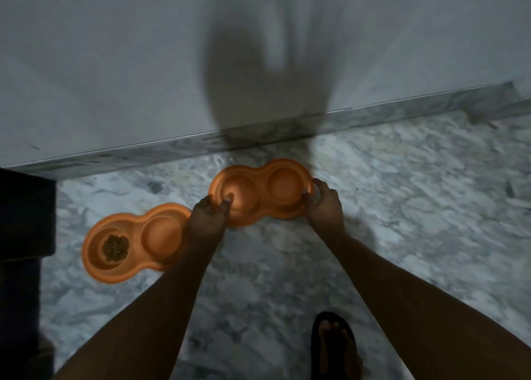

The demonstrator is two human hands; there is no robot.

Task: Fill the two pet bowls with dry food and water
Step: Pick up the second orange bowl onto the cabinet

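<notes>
While both grip it, empty double bowl [261,192] sits between left hand [207,213] and right hand [324,204].

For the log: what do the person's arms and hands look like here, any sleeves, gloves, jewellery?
Both arms are bare as far up as the frame shows, with no sleeve in view. The left hand and right hand wear no gloves. No watch, bracelet or ring can be made out, though the light is dim. One foot wears a dark open sandal.
</notes>
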